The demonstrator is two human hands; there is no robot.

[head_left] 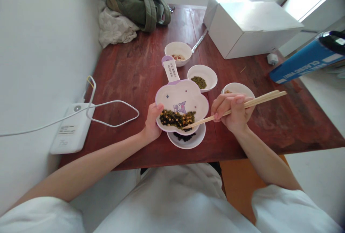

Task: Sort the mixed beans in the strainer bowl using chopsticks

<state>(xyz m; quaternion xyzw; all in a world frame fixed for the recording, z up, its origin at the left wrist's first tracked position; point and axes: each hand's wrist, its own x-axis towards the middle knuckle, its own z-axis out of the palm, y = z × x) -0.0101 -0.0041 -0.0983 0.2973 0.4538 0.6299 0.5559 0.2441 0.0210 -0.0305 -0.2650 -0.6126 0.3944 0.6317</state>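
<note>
Left hand (153, 122) steadies the flower-shaped plate (182, 94) over a white bowl (188, 144), fingers (159, 107) clamped on its rim; right hand (232, 112) pinches wooden chopsticks (265, 96) closely, tips just beside the mixed beans (176, 119).

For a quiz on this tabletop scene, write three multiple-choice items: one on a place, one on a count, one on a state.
1. Where is the white bowl relative to the flower-shaped plate?
A. Beneath it
B. Behind it
C. On top of it

2. How many chopsticks does the right hand hold?
A. One
B. Two
C. Three

3. How full is the plate?
A. Bare
B. Partly covered
C. Full to the rim

1: A, the bowl shows below the plate.
2: B, two sticks run through the fingers.
3: B, grains cover only its lower part.
</note>
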